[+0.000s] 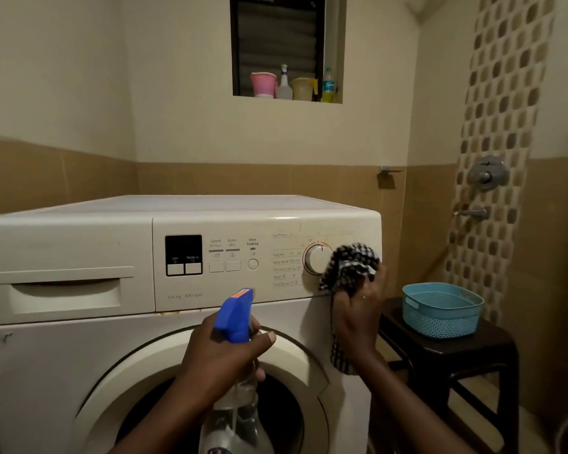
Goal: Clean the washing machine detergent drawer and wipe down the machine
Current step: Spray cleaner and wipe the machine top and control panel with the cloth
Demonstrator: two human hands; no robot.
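Washing machine (63, 355), stool (495, 342) just right of it.
Basket (440, 319) on stool; detergent drawer (64, 290) at machine's upper left corner, dial (317, 258) upper right.

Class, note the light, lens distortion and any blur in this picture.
Head view: dim, warm light; the wide lens bows the washing machine and the mosaic wall strip; the cloth in the right hand looks soft; the spray bottle in the left hand is cropped.

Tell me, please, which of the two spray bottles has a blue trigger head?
The clear spray bottle gripped by the left hand, before the washing machine; the ledge bottle in the window niche is whitish throughout.
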